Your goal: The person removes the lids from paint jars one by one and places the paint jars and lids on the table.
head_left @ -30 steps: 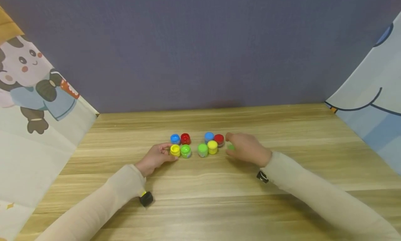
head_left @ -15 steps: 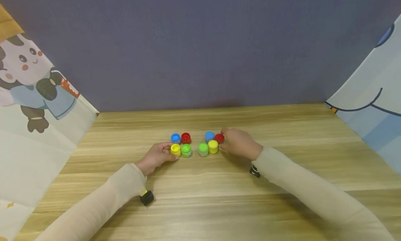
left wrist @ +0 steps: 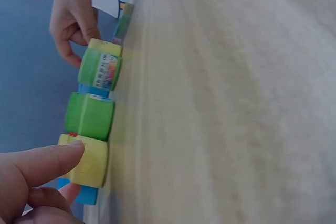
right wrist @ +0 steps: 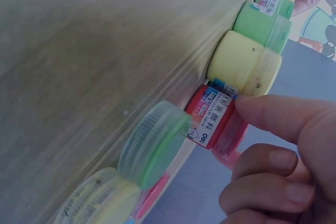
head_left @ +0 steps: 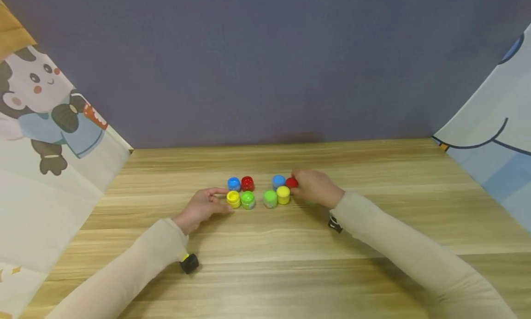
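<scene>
Two groups of small paint jars stand on the table. In the left group are uncapped blue (head_left: 234, 184), red (head_left: 247, 184), yellow (head_left: 233, 199) and green (head_left: 248, 200) jars. The right group has a blue jar (head_left: 279, 182), a green jar (head_left: 270, 199), a yellow jar (head_left: 283, 195) and a labelled red jar (right wrist: 212, 116). My right hand (head_left: 317, 187) pinches this red jar, thumb on its near side; the index finger is largely hidden. My left hand (head_left: 201, 209) stays beside the left yellow jar, thumb and index extended around it; contact is unclear.
Clear-rimmed green (right wrist: 155, 145) and yellow (right wrist: 100, 200) lids lie by the right hand, with a pink one (right wrist: 153, 195) behind them. In the head view that hand mostly hides them. A dark panel (head_left: 265, 70) rises behind the wooden table (head_left: 265, 263).
My right hand has come left to the red jar and taken hold of it. The left hand has drawn slightly left from the yellow jar. The jars look about the same in place.
</scene>
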The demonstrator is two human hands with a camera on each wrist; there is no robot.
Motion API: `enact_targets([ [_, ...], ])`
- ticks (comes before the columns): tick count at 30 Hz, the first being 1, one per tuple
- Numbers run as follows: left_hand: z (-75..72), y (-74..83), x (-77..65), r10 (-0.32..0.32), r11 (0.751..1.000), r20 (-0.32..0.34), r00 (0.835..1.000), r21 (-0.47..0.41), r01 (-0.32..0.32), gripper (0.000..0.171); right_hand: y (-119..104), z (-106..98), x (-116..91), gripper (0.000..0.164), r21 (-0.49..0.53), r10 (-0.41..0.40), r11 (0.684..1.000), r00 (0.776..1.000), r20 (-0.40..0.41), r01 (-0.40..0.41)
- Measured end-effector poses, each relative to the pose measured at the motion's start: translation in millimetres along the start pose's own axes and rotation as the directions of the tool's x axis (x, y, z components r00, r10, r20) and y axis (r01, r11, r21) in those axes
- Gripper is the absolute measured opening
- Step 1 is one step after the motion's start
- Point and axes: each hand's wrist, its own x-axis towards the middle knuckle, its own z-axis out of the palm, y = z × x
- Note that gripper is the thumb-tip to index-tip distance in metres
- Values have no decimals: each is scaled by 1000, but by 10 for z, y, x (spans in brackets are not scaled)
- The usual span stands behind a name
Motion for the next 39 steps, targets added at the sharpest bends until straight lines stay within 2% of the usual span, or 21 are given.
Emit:
enact_targets([
  [9, -51, 77, -94, 74, 997, 16, 997, -16, -73, 49, 12, -4, -19, 22, -17, 9, 1000, 1000, -11, -9],
  [18, 55, 190, -195, 88, 996, -6, 996, 24, -88, 39, 3, -30, -207, 26, -68, -70, 996, 995, -68, 65],
  [27, 248, 249, -311, 144, 989, 66, 987, 14, -146, 37, -85, -19, -444, 31, -113, -106, 989, 992, -64, 99],
  [33, 419, 274, -358, 167, 986, 171, 971, -22, -166, 38, -197, 2, -547, 28, -25, -137, 990, 990, -13, 137],
  [39, 582, 281, -393, 162, 987, 228, 960, -36, -158, 41, -295, 37, -615, 28, -5, -153, 988, 988, 36, 154],
])
